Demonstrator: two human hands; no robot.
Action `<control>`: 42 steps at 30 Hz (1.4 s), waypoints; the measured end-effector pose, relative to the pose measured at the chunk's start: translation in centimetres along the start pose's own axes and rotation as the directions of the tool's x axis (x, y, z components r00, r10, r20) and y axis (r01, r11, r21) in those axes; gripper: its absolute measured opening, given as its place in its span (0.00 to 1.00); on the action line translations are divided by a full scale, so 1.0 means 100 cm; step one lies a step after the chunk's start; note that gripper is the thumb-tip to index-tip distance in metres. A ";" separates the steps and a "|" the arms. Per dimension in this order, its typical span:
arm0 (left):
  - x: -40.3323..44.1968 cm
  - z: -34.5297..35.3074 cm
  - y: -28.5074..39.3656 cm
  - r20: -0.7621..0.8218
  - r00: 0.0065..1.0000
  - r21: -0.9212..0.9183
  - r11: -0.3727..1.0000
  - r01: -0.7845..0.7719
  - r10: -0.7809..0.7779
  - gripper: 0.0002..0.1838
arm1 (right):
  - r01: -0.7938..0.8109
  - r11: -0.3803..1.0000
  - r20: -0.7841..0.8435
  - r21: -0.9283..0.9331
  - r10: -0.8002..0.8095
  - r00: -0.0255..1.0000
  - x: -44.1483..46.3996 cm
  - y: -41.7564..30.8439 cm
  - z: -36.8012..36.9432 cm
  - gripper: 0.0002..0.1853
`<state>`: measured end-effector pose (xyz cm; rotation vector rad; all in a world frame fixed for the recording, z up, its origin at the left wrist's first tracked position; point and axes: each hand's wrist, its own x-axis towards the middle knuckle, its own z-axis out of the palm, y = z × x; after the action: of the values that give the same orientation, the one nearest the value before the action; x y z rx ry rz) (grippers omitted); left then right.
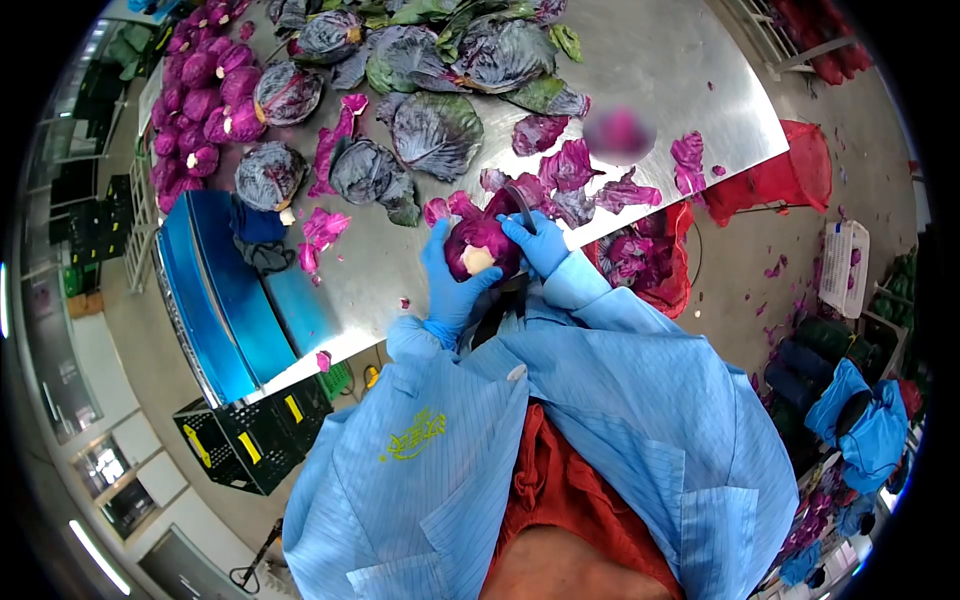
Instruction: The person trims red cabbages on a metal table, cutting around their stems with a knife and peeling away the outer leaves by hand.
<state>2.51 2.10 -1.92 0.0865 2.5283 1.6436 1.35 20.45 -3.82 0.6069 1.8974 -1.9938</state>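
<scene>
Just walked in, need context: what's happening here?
A person in a light-blue striped coat works at a shiny metal table. Their blue-gloved left hand cups a round purple cabbage, pale stem end showing. The blue-gloved right hand is at its other side; its grip is unclear. Loose purple leaves lie nearby, dark-leaved cabbages farther back, stripped purple heads heaped at left.

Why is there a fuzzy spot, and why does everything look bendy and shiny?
Head view: the round purple smudge is blurred, cause unclear; the metal table has bright glare; bent edges and black corners look like wide-lens distortion; the held cabbage looks fairly sharp.
</scene>
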 end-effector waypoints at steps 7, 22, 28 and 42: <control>-0.006 0.010 0.002 -0.060 0.976 -0.329 0.927 0.180 -0.211 0.55 | -0.111 0.991 0.022 0.070 0.110 0.994 0.000 -0.006 0.002 0.20; -0.004 -0.047 -0.012 0.550 0.783 -0.835 -0.202 0.512 -0.291 0.56 | -0.354 0.844 0.259 0.403 0.266 0.928 -0.002 0.002 -0.029 0.10; 0.007 -0.059 -0.011 0.537 0.843 -0.815 -0.237 0.529 0.033 0.62 | -0.309 0.900 0.265 0.306 0.231 0.936 -0.014 -0.007 -0.012 0.11; 0.019 -0.053 -0.028 -0.056 0.990 -0.518 0.851 0.084 -0.132 0.42 | 0.524 0.776 0.180 -0.351 -0.493 0.851 -0.029 -0.011 0.016 0.16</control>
<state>-0.05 -3.57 -2.50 -0.1827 2.0068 2.2503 3.17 18.79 -1.32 -0.1178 2.5101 -1.7813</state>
